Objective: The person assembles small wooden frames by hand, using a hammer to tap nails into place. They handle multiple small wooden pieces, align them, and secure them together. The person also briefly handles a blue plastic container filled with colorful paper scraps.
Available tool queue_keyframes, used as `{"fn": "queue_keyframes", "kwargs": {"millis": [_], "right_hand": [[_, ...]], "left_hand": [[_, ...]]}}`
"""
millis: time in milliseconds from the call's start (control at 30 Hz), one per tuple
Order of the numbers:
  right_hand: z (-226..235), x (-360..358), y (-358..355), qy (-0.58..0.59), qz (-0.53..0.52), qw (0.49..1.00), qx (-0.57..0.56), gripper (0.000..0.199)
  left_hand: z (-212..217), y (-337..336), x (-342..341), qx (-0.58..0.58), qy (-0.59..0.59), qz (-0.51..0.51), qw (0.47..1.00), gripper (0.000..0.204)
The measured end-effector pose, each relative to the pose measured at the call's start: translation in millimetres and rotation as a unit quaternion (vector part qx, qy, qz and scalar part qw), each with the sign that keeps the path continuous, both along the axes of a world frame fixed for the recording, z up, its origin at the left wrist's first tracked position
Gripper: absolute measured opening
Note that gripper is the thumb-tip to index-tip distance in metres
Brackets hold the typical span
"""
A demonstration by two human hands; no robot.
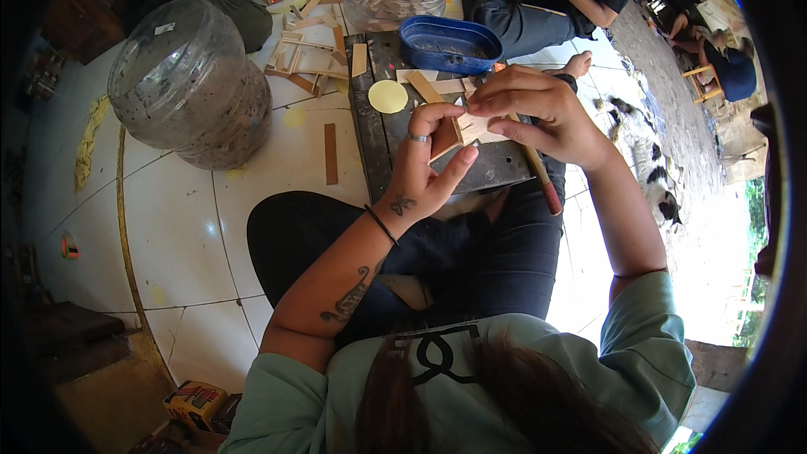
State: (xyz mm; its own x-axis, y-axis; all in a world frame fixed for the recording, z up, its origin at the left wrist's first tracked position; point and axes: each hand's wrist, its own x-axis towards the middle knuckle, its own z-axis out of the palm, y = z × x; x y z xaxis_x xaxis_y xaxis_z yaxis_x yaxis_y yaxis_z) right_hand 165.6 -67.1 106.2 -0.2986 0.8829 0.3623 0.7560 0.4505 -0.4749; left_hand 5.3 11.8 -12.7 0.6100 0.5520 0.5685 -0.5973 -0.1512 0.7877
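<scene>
Over the low dark table, my left hand point(424, 172) grips a small pale wooden piece point(475, 129) between thumb and curled index finger. A ring sits on that hand. My right hand point(538, 113) closes on the same piece from the other side, its bent fingers and thumb at the upper edge. Short dark marks show on the wood's face; I cannot make out what they are. Below my right hand, a wooden handle with a red end point(551, 197) lies across the table's right edge, its other end hidden by the hand.
The dark table point(378, 147) bears a yellow disc point(387, 97), a blue tub point(451, 57) and wooden strips point(423, 87). Wooden frames point(307, 57) and a brown strip point(330, 154) lie on the tiles. Large clear containers point(189, 84) stand nearby. People sit opposite; a cat point(643, 155) lies right.
</scene>
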Motion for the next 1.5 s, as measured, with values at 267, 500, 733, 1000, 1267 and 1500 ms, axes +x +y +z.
{"fn": "queue_keyframes", "kwargs": {"millis": [267, 500, 733, 1000, 1267, 1500], "right_hand": [[-0.9, -2.4, 0.3, 0.003, -0.011, 1.000, 0.003, 0.022], [1.4, -2.7, 1.0, 0.005, -0.011, 1.000, -0.006, 0.023], [-0.5, -2.1, 2.7, 0.005, -0.003, 1.000, -0.002, 0.023], [2.4, -1.9, 3.6, -0.017, 0.004, 1.000, 0.001, 0.025], [2.9, -3.1, 3.7, -0.022, 0.003, 1.000, 0.004, 0.026], [1.8, -2.5, 2.3, -0.005, -0.004, 1.000, 0.000, 0.024]], "left_hand": [[0.3, -0.6, -2.6, -0.026, 0.015, -0.021, 0.999, 0.044], [-3.7, -0.3, -1.6, -0.018, 0.027, -0.010, 0.999, 0.043], [-3.7, -1.0, -1.7, -0.021, 0.028, -0.015, 0.999, 0.042], [-0.7, -4.9, 1.6, -0.017, -0.001, 0.005, 1.000, 0.041], [-5.5, -5.5, 1.3, 0.021, 0.006, 0.026, 0.999, 0.045], [-8.9, -5.7, 3.5, 0.035, 0.017, 0.040, 0.998, 0.047]]}}
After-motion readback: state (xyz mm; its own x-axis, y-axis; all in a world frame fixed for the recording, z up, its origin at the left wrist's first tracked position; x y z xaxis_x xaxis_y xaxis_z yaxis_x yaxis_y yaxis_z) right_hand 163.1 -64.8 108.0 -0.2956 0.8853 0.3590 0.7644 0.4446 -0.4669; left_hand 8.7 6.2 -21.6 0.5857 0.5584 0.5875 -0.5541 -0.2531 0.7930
